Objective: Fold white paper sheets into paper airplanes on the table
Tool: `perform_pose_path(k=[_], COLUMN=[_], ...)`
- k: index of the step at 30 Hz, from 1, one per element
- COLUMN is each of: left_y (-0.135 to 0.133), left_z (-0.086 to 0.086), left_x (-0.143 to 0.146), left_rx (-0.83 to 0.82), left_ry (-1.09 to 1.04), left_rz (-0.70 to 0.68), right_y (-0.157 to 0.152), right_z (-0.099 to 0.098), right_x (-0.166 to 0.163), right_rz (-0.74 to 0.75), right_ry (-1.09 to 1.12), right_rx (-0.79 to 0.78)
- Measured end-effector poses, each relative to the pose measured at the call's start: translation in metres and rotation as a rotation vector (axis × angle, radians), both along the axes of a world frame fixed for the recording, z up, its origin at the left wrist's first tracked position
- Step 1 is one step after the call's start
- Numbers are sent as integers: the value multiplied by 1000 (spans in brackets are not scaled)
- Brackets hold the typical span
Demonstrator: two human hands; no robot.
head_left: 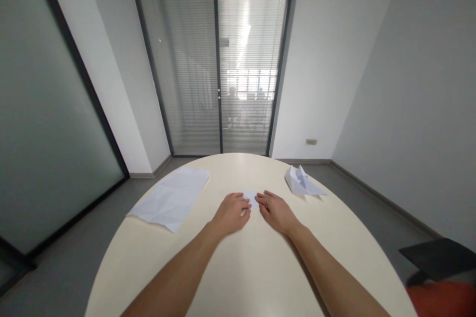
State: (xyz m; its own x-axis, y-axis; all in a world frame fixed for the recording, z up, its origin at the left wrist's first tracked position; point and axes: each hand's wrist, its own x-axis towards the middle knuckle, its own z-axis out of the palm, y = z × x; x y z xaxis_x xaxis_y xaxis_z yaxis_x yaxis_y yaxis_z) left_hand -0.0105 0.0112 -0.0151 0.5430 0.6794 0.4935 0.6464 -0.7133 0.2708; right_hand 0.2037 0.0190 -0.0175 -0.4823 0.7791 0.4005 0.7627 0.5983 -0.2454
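A small piece of folded white paper (251, 199) lies on the table in front of me, between my two hands. My left hand (232, 212) has its curled fingers and thumb closed on the paper's left side. On the paper's right side rests my right hand (277, 210), its fingers bent and closed on the edge, with the thumb mostly hidden. Both hands cover part of the paper, so its full folded shape cannot be made out.
A creased white paper sheet (169, 198) lies at the round table's (238, 277) left edge. To the right stands a folded paper figure (302, 182) with upright points. A black and red chair (441, 260) is at lower right. Glass doors (219, 74) with blinds stand beyond.
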Motion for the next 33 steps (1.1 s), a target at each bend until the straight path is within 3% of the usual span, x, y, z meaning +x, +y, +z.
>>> perform_pose_path(k=[6,10,19,25,33], left_y=[-4,-4,-2,-2,1], left_z=[4,0,-2,3,0], left_x=[2,2,1,2,-1], left_rx=[-47,-88,-81,-93,-82], left_ry=[-19,-35,23,44,30], left_rz=[-90,-1,96,143,196], right_y=[-1,-2,-6,-5,-8], right_z=[4,8,6,-3,4], right_x=[-1,-2,-5,-3,-4], right_rz=[125,179,176,66,90], right_ry=[29,48,-11,-7,23], right_rx=[12,10,-17,-123,-118])
